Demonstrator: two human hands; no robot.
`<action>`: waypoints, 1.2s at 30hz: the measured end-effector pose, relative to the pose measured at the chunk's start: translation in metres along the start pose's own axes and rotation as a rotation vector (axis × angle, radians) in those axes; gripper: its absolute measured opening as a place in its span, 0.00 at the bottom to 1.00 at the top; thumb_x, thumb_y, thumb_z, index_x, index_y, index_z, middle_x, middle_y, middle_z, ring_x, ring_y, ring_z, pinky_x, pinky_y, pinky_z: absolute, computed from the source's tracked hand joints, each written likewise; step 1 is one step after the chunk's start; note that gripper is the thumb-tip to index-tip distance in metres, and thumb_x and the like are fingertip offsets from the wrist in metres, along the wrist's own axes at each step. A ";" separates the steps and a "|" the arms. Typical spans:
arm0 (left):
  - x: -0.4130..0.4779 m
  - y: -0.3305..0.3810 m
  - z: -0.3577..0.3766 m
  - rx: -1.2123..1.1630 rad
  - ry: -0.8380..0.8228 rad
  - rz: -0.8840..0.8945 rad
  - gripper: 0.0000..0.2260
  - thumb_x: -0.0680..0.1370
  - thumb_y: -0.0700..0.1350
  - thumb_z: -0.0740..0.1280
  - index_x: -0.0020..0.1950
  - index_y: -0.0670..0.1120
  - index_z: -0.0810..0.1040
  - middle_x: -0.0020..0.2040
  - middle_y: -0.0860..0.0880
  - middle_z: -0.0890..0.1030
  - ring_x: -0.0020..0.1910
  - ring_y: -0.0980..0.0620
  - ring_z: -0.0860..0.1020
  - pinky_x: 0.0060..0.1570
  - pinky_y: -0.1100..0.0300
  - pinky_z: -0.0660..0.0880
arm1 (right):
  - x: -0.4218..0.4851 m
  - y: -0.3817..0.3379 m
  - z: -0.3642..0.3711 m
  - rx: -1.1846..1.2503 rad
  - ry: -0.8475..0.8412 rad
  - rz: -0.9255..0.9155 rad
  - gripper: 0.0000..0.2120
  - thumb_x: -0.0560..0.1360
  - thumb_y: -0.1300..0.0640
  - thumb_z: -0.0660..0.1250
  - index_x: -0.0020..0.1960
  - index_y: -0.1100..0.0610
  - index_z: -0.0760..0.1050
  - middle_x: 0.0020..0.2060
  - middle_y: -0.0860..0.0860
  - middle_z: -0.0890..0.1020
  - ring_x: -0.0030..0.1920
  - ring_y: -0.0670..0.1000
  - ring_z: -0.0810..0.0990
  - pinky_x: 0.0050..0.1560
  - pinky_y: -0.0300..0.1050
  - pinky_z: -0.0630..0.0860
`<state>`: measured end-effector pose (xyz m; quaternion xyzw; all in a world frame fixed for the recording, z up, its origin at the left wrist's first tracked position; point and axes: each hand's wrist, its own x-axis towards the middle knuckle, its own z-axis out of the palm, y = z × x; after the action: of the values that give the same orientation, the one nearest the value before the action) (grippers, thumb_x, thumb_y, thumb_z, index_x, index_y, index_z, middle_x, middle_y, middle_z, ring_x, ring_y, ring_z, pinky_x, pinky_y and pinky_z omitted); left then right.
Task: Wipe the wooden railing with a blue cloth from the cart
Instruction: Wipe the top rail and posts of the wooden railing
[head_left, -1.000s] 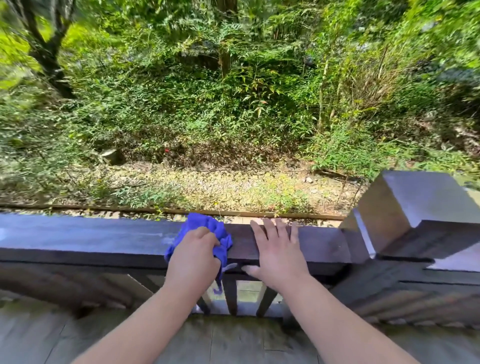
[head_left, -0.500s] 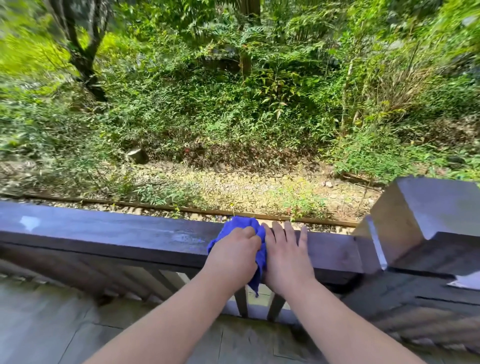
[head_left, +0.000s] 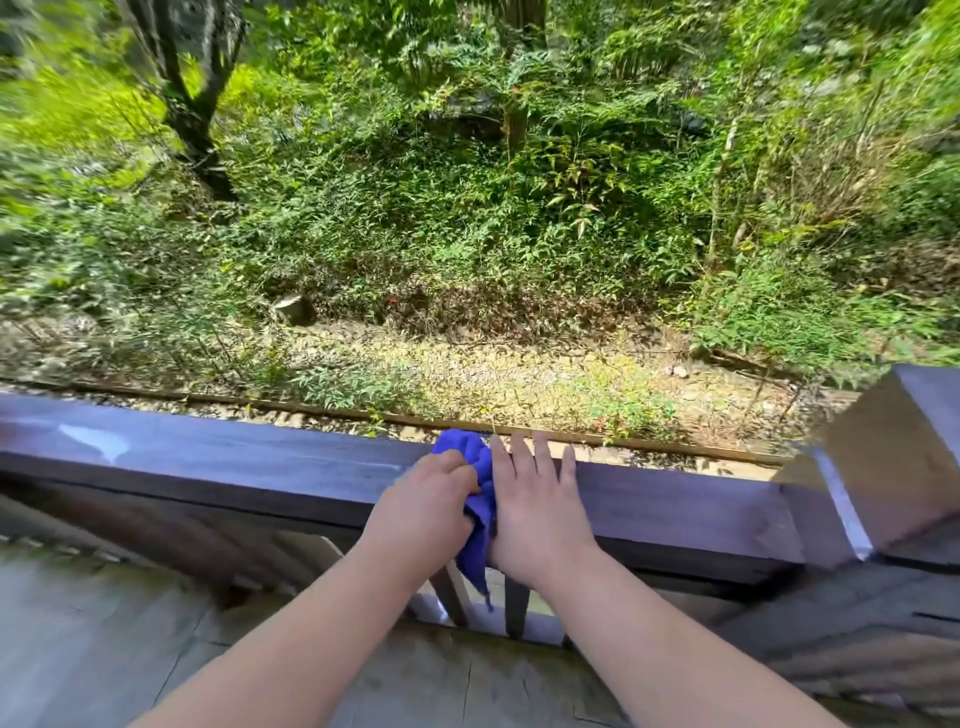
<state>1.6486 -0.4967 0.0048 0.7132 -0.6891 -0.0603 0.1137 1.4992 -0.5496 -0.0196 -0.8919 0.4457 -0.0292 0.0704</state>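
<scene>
A dark wooden railing (head_left: 234, 462) runs across the view from left to right. My left hand (head_left: 423, 506) is closed on a bunched blue cloth (head_left: 480, 514) and presses it onto the rail's top. One corner of the cloth hangs down over the near side. My right hand (head_left: 537, 506) lies flat on the rail with fingers spread, its edge touching the cloth. The cart is out of view.
A thick square wooden post (head_left: 893, 457) ends the rail at the right. Thin balusters (head_left: 517, 605) stand under the rail. A stone-paved floor (head_left: 104, 639) is on my side. Beyond the rail lie gravel, a low border and dense green bushes (head_left: 467, 218).
My left hand has slid the blue cloth to the right along the rail until it meets my right hand. My right hand has stayed flat on the rail.
</scene>
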 end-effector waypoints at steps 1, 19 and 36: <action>-0.002 -0.011 -0.003 0.000 0.002 -0.009 0.09 0.69 0.42 0.63 0.47 0.51 0.76 0.47 0.55 0.73 0.51 0.51 0.71 0.39 0.51 0.76 | 0.003 -0.008 0.002 0.005 -0.006 -0.002 0.50 0.73 0.37 0.63 0.82 0.56 0.39 0.82 0.59 0.51 0.81 0.65 0.42 0.76 0.74 0.41; -0.046 -0.245 -0.069 -0.051 0.056 -0.146 0.12 0.70 0.39 0.64 0.48 0.54 0.79 0.49 0.57 0.74 0.47 0.51 0.75 0.36 0.57 0.68 | 0.085 -0.180 0.040 -0.069 -0.019 0.084 0.55 0.69 0.26 0.65 0.82 0.50 0.42 0.83 0.57 0.50 0.81 0.66 0.43 0.73 0.77 0.37; -0.042 -0.231 -0.071 -0.080 0.049 -0.075 0.11 0.71 0.40 0.62 0.49 0.51 0.80 0.48 0.54 0.75 0.51 0.51 0.73 0.41 0.57 0.70 | 0.086 -0.186 0.040 -0.118 -0.015 0.120 0.52 0.73 0.31 0.65 0.82 0.50 0.40 0.82 0.57 0.51 0.81 0.66 0.44 0.73 0.76 0.35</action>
<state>1.8878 -0.4432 0.0135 0.7347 -0.6559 -0.0745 0.1564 1.7023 -0.5038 -0.0316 -0.8663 0.4989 0.0078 0.0228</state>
